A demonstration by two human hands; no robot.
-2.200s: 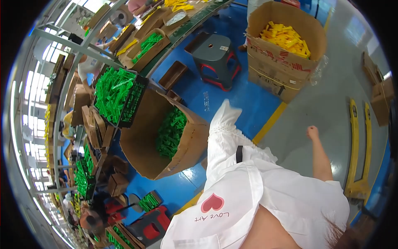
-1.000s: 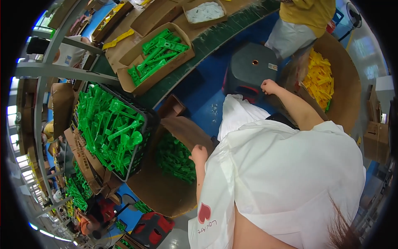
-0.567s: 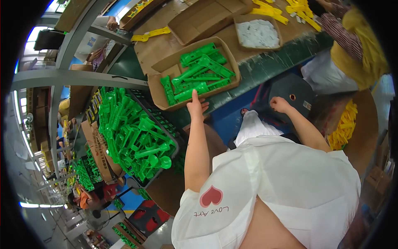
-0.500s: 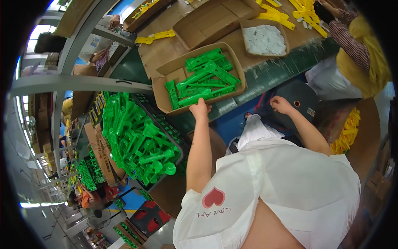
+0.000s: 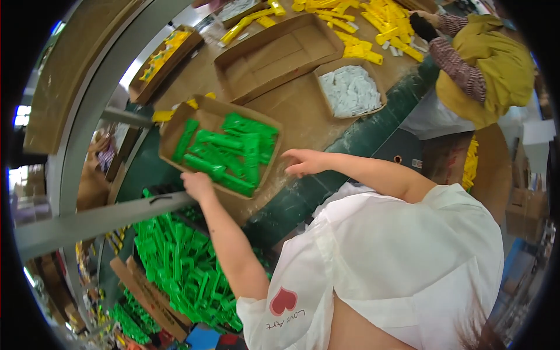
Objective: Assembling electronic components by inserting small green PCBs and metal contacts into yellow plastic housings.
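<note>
A shallow cardboard box (image 5: 269, 131) holds several green plastic parts (image 5: 213, 139), long and tube-like. My left hand (image 5: 198, 185) is at the box's near left rim, its fingers closed over the cardboard edge. The fingertips are partly hidden there. To the right of the same box, my right hand (image 5: 304, 162) hovers near the table's edge, fingers loosely stretched and apart with nothing in them.
Below my left arm, a large heap of green parts (image 5: 181, 262) lies behind a grey metal bar (image 5: 111, 219). Another cardboard box (image 5: 274, 55) and a box of white pieces (image 5: 350, 90) stand farther back. Yellow parts (image 5: 385, 23) lie near a co-worker (image 5: 490, 64) at right.
The box of green parts has shifted left, away from the white pieces' box, with my left hand at its rim. My right hand has come from beside the table toward the box.
</note>
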